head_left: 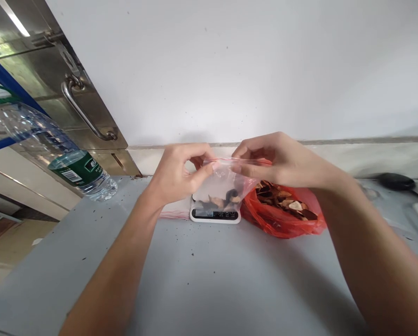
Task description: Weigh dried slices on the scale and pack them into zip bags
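Note:
Between my two hands hangs a clear zip-lock bag (226, 182) with a red seal line along its top and several dark and tan dried pieces at its bottom. My left hand (184, 170) pinches the top left corner between thumb and fingers. The top right part is gripped by my right hand (272, 161), its fingers closed on the rim. Directly below and behind the bag is a white kitchen scale (216, 220) with a dark lit display, its platform partly covered. A red plastic bag (282, 226), open at the top, holds many brown dried slices (282, 200) under my right wrist.
More flat zip-lock bags (175, 212) lie left of the scale. A large water bottle (79, 165) stands at the table's left edge, near a metal door handle (84, 109). A black-ended object (396, 181) lies far right. The white wall closes the back.

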Demonstrator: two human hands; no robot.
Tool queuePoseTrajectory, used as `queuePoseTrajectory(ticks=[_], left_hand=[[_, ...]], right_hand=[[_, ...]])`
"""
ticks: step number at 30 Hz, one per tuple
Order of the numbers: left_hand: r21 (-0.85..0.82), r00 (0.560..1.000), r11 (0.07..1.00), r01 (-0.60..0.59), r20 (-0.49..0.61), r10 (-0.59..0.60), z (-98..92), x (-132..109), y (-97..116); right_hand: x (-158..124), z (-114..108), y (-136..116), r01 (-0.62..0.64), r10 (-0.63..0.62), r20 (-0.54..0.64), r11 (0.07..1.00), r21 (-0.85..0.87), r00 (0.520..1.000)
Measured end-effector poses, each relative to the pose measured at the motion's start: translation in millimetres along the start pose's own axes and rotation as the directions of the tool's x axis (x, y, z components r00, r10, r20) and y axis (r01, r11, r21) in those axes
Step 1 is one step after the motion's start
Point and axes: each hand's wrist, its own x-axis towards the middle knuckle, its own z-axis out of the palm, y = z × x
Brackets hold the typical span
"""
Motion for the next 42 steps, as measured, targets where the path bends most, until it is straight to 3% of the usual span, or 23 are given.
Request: queuePoseTrajectory(ticks=[4,7,10,16,23,30,33,37,40,42], left_hand=[[-0.056,0.999,0.997,0.047,0.013,-0.046,1.5,-0.2,2.0],[-0.068,0.997,0.995,0.068,-0.029,-0.070,-1.0,-1.4,2.2],[-0.026,0.999,1.000,0.018,-0.046,-0.019,-2.0,-2.4,2.9],[0.039,0.995,0.995,-0.092,-0.036,0.094,2.9,-1.7,5.8],[0.041,0.997,0.999,-0.029,-0.074,0.032,-9.5,-2.2,0.9],[0.070,0.993,0.997,-0.034,-0.114,0.042,-7.0,-1.9,-4.8],[0.112,0.987,0.992,-0.061,-0.144,0.076,-7.4,-0.8,-3.8],[0.189,0.975,0.969,-0.156,-0.129,0.182,-1.3,1.5,2.8],[0.249,0.938,0.942,-0.226,-0.207,0.280,10.6,5.5,7.6],[0.291,0.895,0.924,-0.249,-0.295,0.334,18.9,10.2,10.0]], right_hand=[[1.0,0.7,0.2,0.066,-0.066,-0.007,0.998,-0.024,0.998],[-0.8,-1.1,-0.2,0.044,-0.045,-0.050,0.999,-0.019,0.998],[-1.6,-1.0,-2.2,0.016,-0.017,-0.031,0.999,-0.039,0.999],[2.1,2.9,0.2,0.193,-0.193,0.001,0.980,-0.045,0.981],[-1.5,-9.6,6.3,0.028,-0.026,0.032,0.999,-0.033,0.999],[-0.5,-9.6,9.6,-0.054,0.043,-0.069,0.985,-0.164,0.997],[-0.5,-12.5,4.4,-0.060,0.055,-0.026,0.968,-0.244,0.998],[1.7,-9.8,-8.1,-0.097,0.148,0.147,0.947,-0.305,0.978],[1.5,-5.3,-13.7,-0.193,0.265,0.160,0.911,-0.364,0.951],[-3.2,-7.3,-12.6,-0.198,0.257,0.162,0.930,-0.309,0.953]])
